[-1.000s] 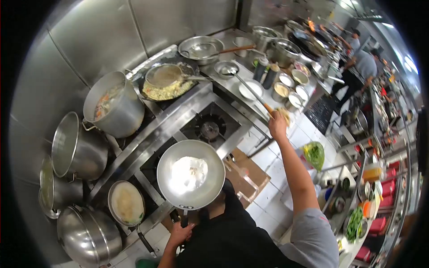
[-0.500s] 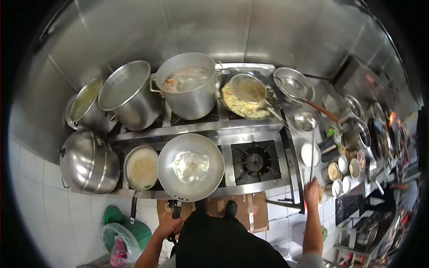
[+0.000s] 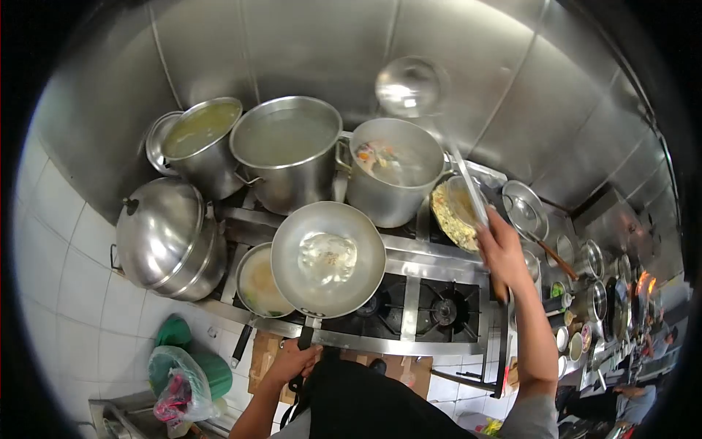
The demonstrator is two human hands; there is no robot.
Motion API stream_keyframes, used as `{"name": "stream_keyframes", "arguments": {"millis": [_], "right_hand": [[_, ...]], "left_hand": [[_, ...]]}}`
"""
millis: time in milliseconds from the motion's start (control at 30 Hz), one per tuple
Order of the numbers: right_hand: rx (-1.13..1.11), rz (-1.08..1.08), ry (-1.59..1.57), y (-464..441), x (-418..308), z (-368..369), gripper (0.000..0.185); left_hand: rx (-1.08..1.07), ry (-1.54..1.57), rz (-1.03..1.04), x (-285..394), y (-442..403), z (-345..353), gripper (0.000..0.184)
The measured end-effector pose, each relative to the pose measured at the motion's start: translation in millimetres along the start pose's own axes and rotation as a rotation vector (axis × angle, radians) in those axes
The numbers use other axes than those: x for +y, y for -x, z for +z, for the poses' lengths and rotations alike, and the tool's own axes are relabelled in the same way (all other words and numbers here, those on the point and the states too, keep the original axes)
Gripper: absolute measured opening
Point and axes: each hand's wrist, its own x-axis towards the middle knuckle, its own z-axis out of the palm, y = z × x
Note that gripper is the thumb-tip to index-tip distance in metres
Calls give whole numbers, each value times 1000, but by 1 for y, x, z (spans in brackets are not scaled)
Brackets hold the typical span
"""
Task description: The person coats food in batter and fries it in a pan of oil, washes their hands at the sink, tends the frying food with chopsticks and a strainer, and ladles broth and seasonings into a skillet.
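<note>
My left hand [image 3: 292,361] is closed around the black handle of a wide silver pan [image 3: 329,212], which holds a little clear liquid. In my right hand [image 3: 504,250] is a long-handled ladle [image 3: 409,89], raised with its bowl above the rear stockpots and blurred by motion. Below that bowl stands a pot of cloudy broth [image 3: 395,192] with orange and pale pieces in it. Partly behind my right hand lies a pan of yellowish chopped food [image 3: 453,219] with a strainer over it. A smaller pan of pale liquid [image 3: 263,282] touches the left of the wide pan.
Two more stockpots, one with greenish liquid [image 3: 201,128] and one with greyish liquid [image 3: 287,135], stand at the back left. A domed steamer [image 3: 170,238] sits at left. Bare burners [image 3: 444,312] are at front right. Containers line the right counter, with other people [image 3: 632,402] beyond.
My right hand has lifted the ladle from the right counter, swinging it up and left over the back pots. The view has turned left. My left hand still holds the wide pan's handle.
</note>
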Motion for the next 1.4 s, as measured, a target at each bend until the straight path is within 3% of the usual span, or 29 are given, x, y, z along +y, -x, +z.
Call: {"name": "stream_keyframes", "arguments": {"millis": [67, 133, 167, 233, 367, 467, 533, 567, 633, 667, 733, 867, 1133, 1267, 1400], "right_hand": [[-169, -18, 137, -51, -47, 32, 35], [-150, -375, 451, -113, -33, 79, 34], [-155, -389, 453, -133, -40, 96, 34], [-220, -447, 798, -162, -58, 131, 32], [-183, -488, 833, -188, -69, 169, 29], [-299, -538, 950, -196, -89, 179, 25], [-654, 147, 200, -201, -111, 181, 22], [-650, 146, 197, -204, -114, 179, 22], [-723, 422, -201, -211, -117, 175, 22], [-726, 421, -203, -214, -117, 172, 22], [-804, 638, -512, -213, -114, 161, 21], [-861, 577, -562, -195, -126, 128, 16], [-776, 417, -310, -116, -175, 40, 20], [-709, 484, -196, -77, -180, 20, 22], [-739, 665, -192, -42, -165, 19, 36]], "left_hand": [[19, 32, -2, 9, 4, -7, 28], [34, 56, -6, 22, 9, -17, 28], [49, -14, -10, 29, 12, -22, 28], [55, -50, -8, 36, 18, -29, 26], [-1, 22, 29, 33, 16, -44, 26], [4, 66, 26, 48, 21, -49, 27], [6, 105, 3, 52, 20, -53, 28], [5, 100, 6, 57, 22, -54, 28], [-24, 119, 19, 72, 26, -56, 28], [-20, 118, 19, 77, 25, -56, 28], [2, 115, 18, 84, 25, -56, 33], [-31, 126, -6, 90, 15, -61, 34], [-43, 179, -2, 104, 7, -64, 36], [-33, 225, -1, 108, 6, -58, 35], [-70, 244, -2, 105, 7, -55, 36]]}}
